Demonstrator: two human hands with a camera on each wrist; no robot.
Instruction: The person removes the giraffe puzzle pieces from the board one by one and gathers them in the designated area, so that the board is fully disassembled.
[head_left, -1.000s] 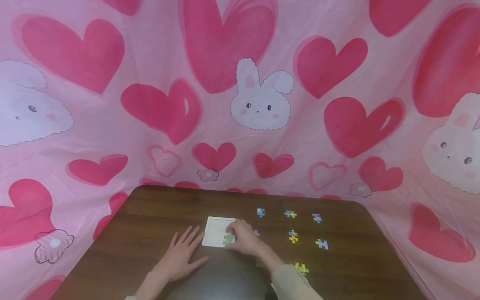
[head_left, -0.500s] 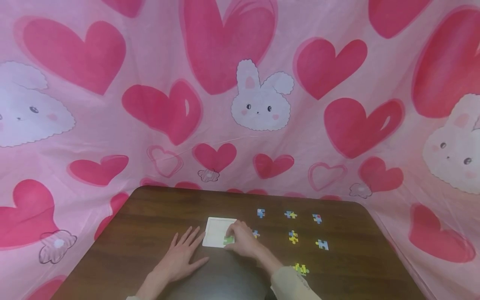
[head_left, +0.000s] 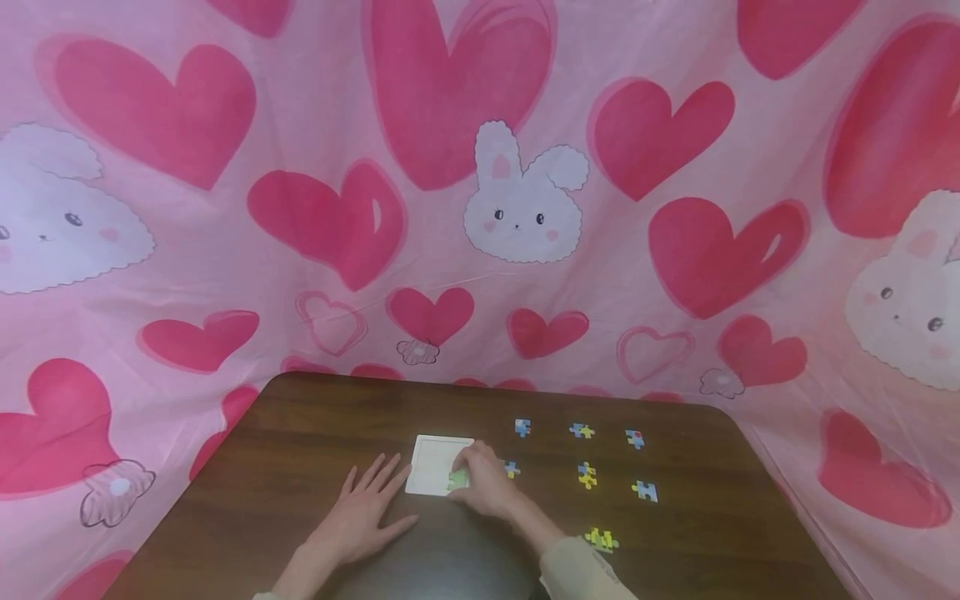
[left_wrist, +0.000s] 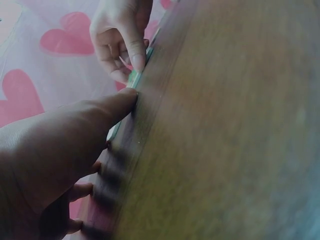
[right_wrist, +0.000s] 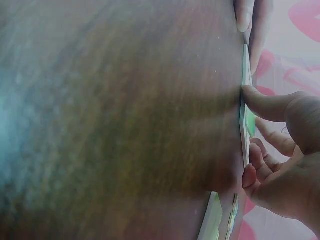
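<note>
A white square puzzle tray [head_left: 431,467] lies on the dark wooden table. My left hand [head_left: 358,512] rests flat with fingers spread, fingertips right at the tray's left edge. At the tray's right side, my right hand [head_left: 486,483] bends its fingers and thumb around a green puzzle piece [head_left: 457,481], partly hidden under the hand. From the right wrist view, the thumb sits at the tray's near edge and the green piece [right_wrist: 251,125] shows tilted between thumb and fingers. In the left wrist view, the left thumb is close to the tray's edge.
Several loose puzzle pieces lie right of the tray, among them a blue-and-yellow piece [head_left: 587,476], a blue piece [head_left: 644,491] and a yellow-green piece [head_left: 602,540]. A piece [head_left: 512,470] is partly behind the right hand. A pink heart-print cloth [head_left: 525,333] hangs behind the table.
My right fingers have shifted slightly over the green piece, covering more of it. The right forearm has moved a little, while the left hand stays in place.
</note>
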